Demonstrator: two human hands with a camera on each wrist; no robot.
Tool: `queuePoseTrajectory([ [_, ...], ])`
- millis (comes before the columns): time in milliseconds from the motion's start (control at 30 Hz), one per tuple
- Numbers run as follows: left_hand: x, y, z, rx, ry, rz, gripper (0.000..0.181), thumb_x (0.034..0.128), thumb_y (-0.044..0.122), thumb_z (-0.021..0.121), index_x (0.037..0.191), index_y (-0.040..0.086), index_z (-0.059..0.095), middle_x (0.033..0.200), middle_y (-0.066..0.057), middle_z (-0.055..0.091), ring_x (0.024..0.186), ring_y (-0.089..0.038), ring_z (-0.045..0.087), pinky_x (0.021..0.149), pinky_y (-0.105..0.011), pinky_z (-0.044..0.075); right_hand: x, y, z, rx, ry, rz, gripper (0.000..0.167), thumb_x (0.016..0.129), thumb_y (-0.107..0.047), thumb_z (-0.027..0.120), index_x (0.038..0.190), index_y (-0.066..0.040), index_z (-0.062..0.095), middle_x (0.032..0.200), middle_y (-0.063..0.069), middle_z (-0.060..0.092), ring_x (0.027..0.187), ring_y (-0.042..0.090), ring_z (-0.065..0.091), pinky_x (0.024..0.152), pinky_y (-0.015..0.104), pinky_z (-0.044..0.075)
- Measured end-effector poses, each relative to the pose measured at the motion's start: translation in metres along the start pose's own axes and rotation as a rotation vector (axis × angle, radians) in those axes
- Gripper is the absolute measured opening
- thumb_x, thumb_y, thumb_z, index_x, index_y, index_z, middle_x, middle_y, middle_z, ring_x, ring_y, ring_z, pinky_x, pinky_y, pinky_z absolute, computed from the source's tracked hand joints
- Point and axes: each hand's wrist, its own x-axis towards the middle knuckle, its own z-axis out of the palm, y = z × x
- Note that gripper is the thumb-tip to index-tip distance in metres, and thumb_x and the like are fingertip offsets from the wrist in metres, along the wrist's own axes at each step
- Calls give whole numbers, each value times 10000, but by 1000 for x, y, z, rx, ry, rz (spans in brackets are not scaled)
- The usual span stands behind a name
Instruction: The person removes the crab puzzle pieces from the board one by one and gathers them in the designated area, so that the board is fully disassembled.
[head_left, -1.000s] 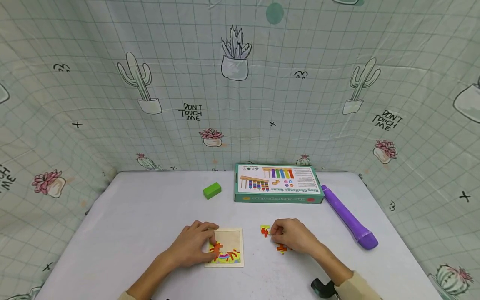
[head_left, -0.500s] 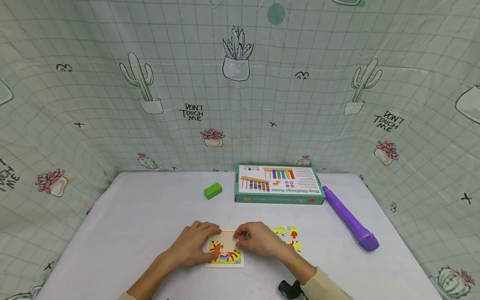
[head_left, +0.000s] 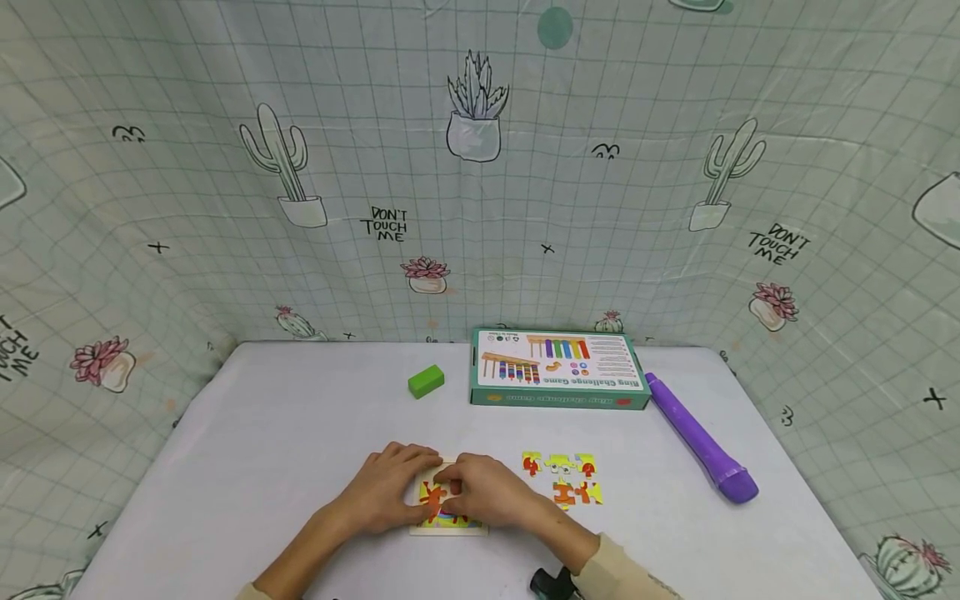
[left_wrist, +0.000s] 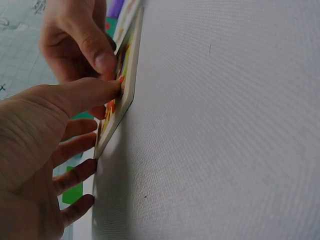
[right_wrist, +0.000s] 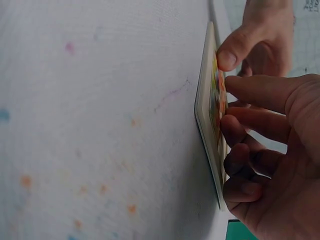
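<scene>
In the head view a square wooden puzzle board lies on the table, partly filled with yellow and orange picture pieces. My left hand rests along the board's left side. Its thumb presses on the picture, and its other fingers are spread toward the far edge. Over the board's middle, my right hand pinches a reddish puzzle piece, mostly hidden by the fingers. From the right wrist, its fingertips touch the face of the board. Several loose puzzle pieces lie just right of that hand, in two rows.
Behind the hands are a green block and a flat Ring Challenge Game box. A purple tapered stick lies at the right. A black object sits by the right forearm. Patterned cloth hangs behind the table.
My right hand has moved left from the loose pieces to the middle of the board, carrying a piece. The loose pieces are now uncovered. My left hand has stayed on the board.
</scene>
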Motion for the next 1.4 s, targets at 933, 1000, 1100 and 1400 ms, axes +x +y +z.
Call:
queuePoseTrajectory([
  [933,-2,-1,1,-6,19,13,578,802,403,784,1320,187,648,1360,40,583,1202,-213,497,930,-536,409,4,7,10,251,86,-19,91,913,-172,723,971,-218,670,816,-135,604,702,16,527,657,199,439],
  [1000,-2,-1,1,-9,15,14,587,803,420,784,1324,186,647,1366,31,584,1210,-224,499,931,-550,411,3,7,11,263,91,-29,89,919,-156,713,940,-225,662,787,-133,607,663,8,517,626,192,429],
  [1100,-2,-2,2,-3,17,17,594,814,442,772,1333,183,643,1377,24,582,1222,-234,501,932,-558,412,2,7,11,272,98,-41,98,922,-144,707,913,-226,654,759,-132,605,627,1,511,596,189,429],
  [1400,0,-2,2,8,28,29,596,825,464,763,1331,172,644,1374,20,579,1215,-231,501,921,-551,412,-7,15,7,302,150,4,77,913,-171,714,914,-231,665,762,-126,617,655,9,546,626,202,452],
])
